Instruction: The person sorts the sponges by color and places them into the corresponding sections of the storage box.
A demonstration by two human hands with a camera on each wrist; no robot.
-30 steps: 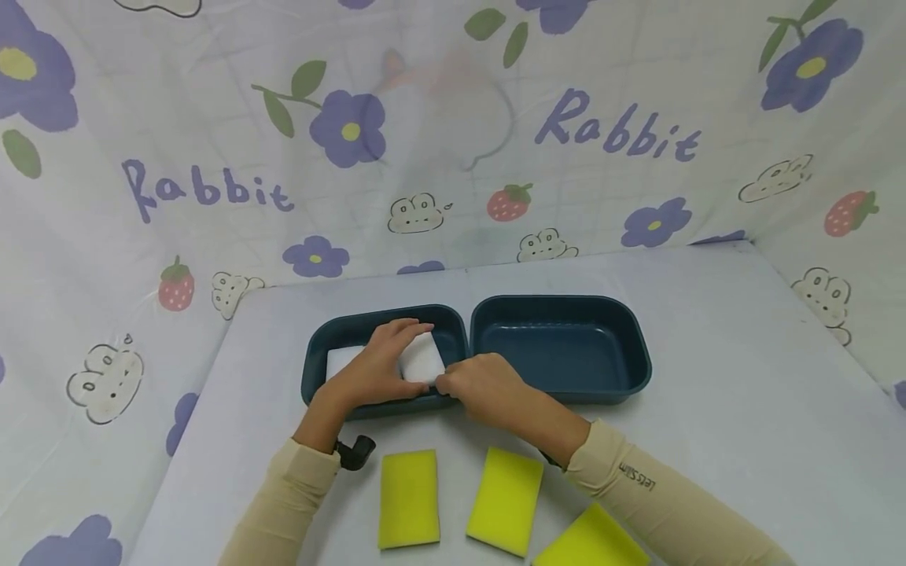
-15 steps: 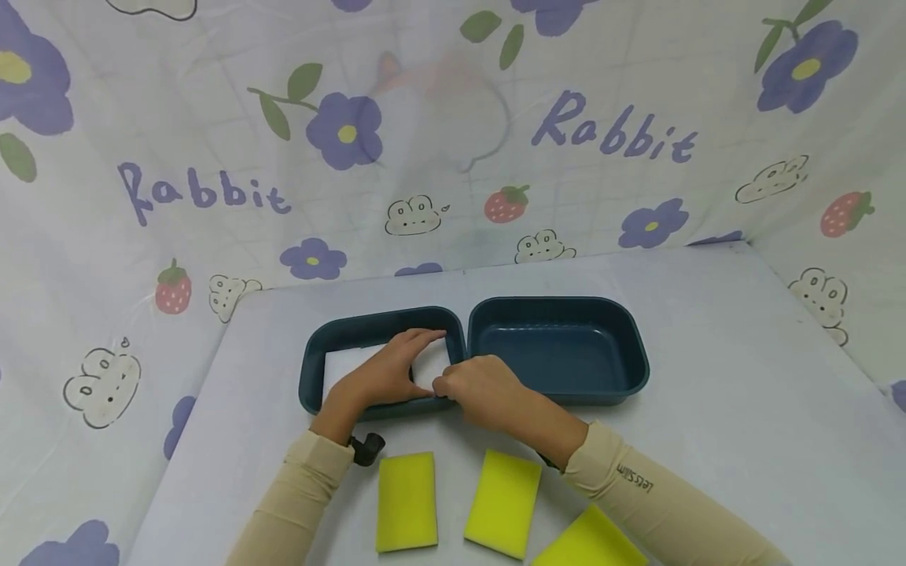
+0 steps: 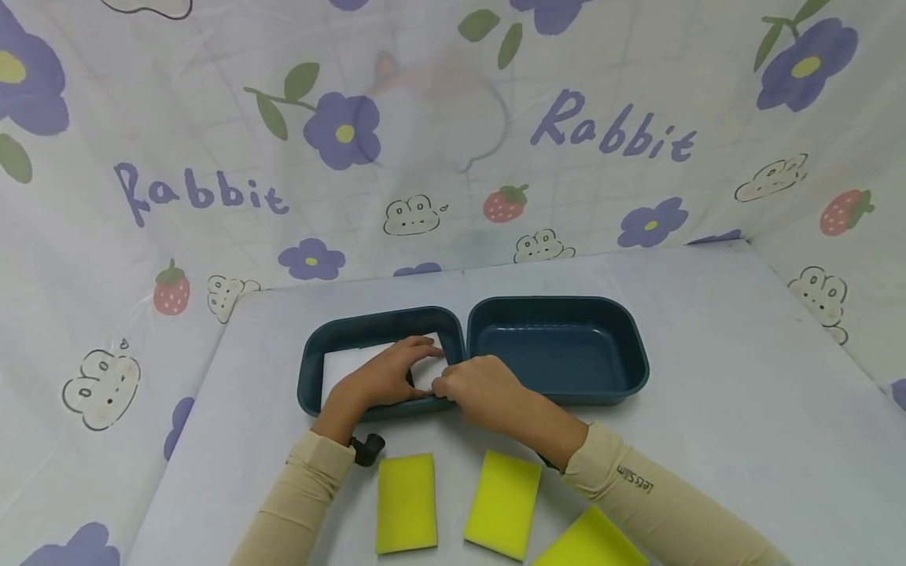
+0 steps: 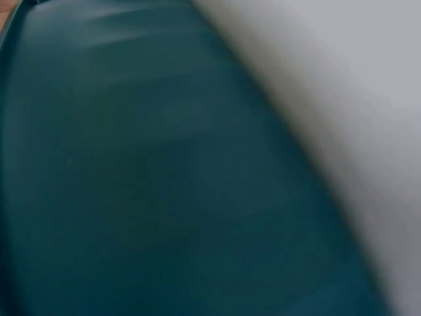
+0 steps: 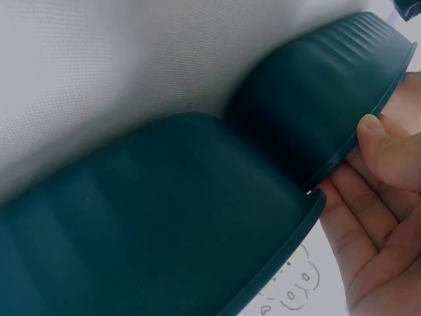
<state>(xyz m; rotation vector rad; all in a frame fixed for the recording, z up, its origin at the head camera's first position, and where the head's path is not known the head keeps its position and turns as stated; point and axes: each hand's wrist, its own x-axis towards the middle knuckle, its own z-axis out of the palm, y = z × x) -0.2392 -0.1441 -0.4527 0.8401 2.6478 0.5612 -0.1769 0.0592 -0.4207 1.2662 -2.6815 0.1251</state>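
Box rim pinched by right grip.

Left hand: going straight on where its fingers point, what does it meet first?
The left hand would probably meet the right-hand end wall of the left dark blue tub; depth is unclear.

Past your hands, you face a white cloth wall printed with purple flowers, green leaves, red strawberries, rabbit faces and the word "Rabbit" twice; the same cloth hangs to your hands' left and right. Below your hands lies a white desk, and the light around you is soft and even.
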